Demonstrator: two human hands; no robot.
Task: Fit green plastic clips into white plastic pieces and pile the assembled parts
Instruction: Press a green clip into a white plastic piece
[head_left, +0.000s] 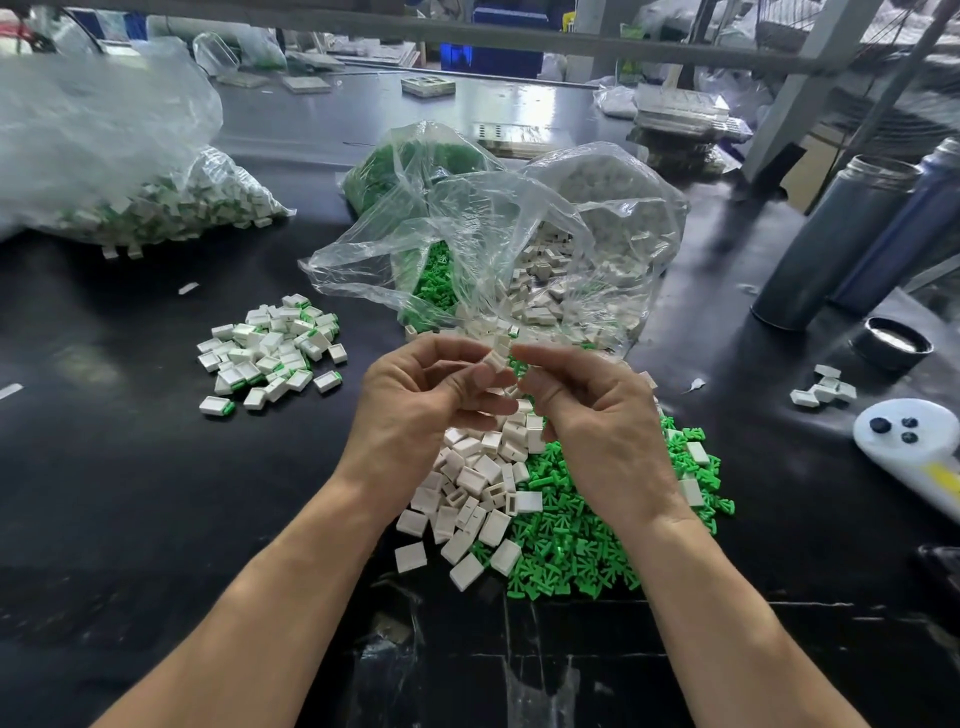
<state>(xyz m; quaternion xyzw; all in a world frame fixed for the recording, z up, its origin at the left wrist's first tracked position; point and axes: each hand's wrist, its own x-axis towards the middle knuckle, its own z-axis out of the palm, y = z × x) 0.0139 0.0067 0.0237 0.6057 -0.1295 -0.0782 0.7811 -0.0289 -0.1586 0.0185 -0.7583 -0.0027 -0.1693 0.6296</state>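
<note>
Hands meet at frame centre: left hand (415, 400) pinches a white piece (497, 353), right hand (597, 415) pinches a green clip (518, 367) against it. Loose whites (467, 493) and greens (571, 545) heaped below. Assembled pile (270, 353) centre left. Open bags (493, 249) above.

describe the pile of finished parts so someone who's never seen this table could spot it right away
Start from the black table and look to the left of the person's left hand. There, lying apart from the bags, is the pile of finished parts. Unlike the plain white pieces and loose green clips heaped under the hands, each white block here shows a green edge.
</note>
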